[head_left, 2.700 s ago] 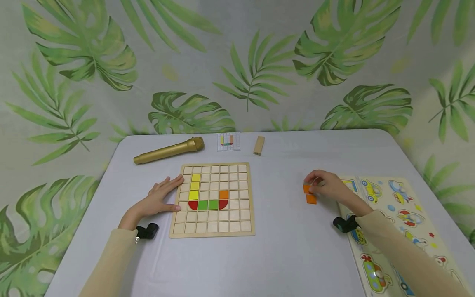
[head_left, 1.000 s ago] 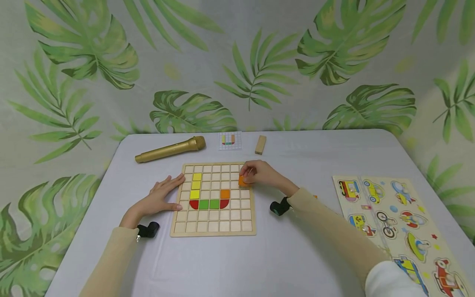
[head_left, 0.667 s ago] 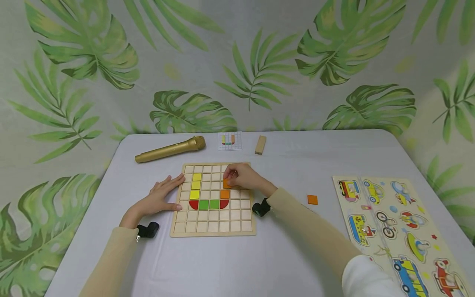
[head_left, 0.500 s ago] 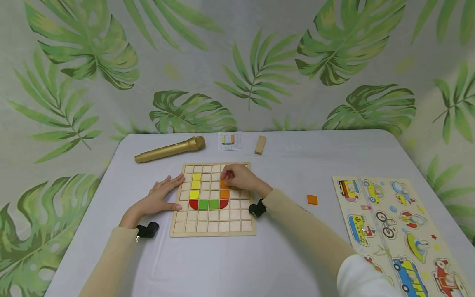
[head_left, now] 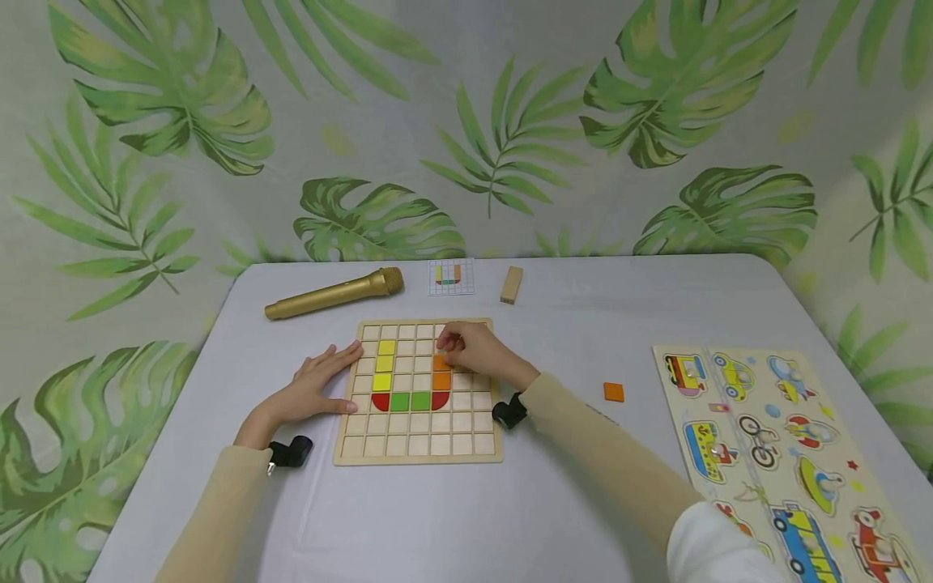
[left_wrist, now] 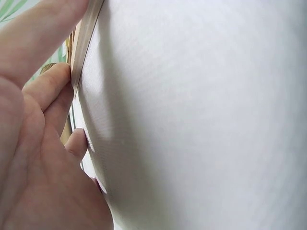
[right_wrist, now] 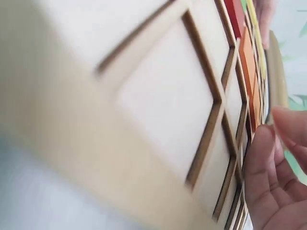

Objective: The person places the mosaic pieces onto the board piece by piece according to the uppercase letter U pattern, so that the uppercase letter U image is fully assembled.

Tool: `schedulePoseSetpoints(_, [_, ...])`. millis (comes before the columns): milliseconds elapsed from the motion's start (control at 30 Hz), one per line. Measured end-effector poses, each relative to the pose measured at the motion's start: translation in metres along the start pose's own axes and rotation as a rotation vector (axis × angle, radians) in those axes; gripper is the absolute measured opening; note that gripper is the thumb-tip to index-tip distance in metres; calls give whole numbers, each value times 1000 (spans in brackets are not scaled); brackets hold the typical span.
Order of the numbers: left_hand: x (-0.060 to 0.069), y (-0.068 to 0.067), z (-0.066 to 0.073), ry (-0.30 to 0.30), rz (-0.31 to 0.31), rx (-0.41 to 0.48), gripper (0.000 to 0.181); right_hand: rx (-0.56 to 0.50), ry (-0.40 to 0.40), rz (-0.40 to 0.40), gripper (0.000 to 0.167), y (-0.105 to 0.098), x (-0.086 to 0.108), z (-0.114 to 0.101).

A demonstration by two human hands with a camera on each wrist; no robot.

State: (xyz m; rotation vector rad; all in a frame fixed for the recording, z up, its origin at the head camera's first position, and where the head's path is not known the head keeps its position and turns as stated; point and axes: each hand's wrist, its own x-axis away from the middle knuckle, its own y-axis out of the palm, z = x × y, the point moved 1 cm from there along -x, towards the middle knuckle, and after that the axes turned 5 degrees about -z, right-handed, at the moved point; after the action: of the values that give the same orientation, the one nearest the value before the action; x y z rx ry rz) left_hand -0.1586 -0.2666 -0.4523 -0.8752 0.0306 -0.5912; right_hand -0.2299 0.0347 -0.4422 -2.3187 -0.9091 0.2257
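A wooden grid board [head_left: 419, 444] lies on the table in the head view. On it are several yellow tiles [head_left: 385, 363], red corner pieces [head_left: 381, 402], green tiles [head_left: 410, 401] and two orange tiles [head_left: 440, 380] one above the other. My left hand [head_left: 313, 393] rests with spread fingers at the board's left edge. Over the board's upper right, my right hand [head_left: 477, 352] hovers just past the upper orange tile [head_left: 440, 363], fingers loosely bent. In the right wrist view, both orange tiles [right_wrist: 247, 60] sit in their cells, with nothing visible between thumb and finger.
A loose orange tile [head_left: 614, 392] lies right of the board. Behind are a gold microphone [head_left: 335, 295], a pattern card [head_left: 451, 277] and a small wooden block [head_left: 512, 285]. A vehicle puzzle board [head_left: 765, 437] lies at the right.
My right hand has carried an orange tile leftward from beside the puzzle board, set it in the cell above the other orange tile and let go. My left hand has stayed put.
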Motion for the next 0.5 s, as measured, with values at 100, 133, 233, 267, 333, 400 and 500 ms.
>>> schedulePoseSetpoints(100, [0,0,0,2,0,-1,93,-36,-5,14,12,-8,7,6])
schedulePoseSetpoints(133, [0,0,-1,3,0,-1,93,-51,-5,17,12,-12,10,8])
schedulePoseSetpoints(233, [0,0,-1,3,0,0,94,-85,6,23,13,-24,23,14])
schedulePoseSetpoints(267, [0,0,-1,3,0,1,94,-100,14,22,13,-29,28,16])
schedulePoseSetpoints(333, [0,0,-1,3,-1,-1,94,-128,38,20,15,-38,39,22])
schedulePoseSetpoints(400, [1,0,-1,4,-1,0,93,-158,56,16,17,-47,51,29])
schedulePoseSetpoints(500, [2,0,1,8,1,1,93,-186,79,12,19,-61,70,41])
